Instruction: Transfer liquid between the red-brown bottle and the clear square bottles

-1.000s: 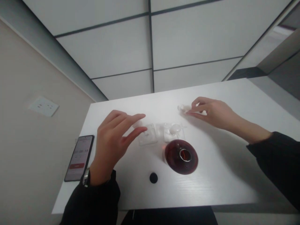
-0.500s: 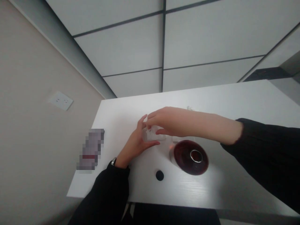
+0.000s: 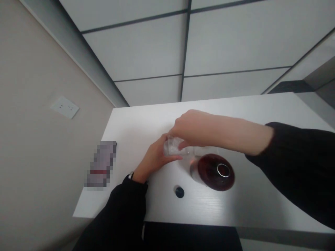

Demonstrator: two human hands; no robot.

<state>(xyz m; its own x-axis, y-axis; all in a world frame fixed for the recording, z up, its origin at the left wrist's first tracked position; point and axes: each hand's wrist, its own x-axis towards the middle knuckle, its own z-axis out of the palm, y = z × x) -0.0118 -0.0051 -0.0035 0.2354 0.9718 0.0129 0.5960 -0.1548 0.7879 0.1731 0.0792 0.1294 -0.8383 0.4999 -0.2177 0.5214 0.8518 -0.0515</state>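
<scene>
A small clear plastic container stands on the white table just left of a round flask of dark red liquid. My left hand is curled around the container's near and left side. My right hand reaches across from the right, fingers bent down and pinched on the container's top. What the fingertips hold there is hidden. A second clear container sits behind my right hand, mostly covered.
A small black cap lies on the table near the front edge. A phone, blurred out, lies at the table's left edge. A beige wall with a white socket plate runs along the left.
My right hand has come from the far right of the table across to the clear container. My left hand has dropped from open above the table to gripping the container.
</scene>
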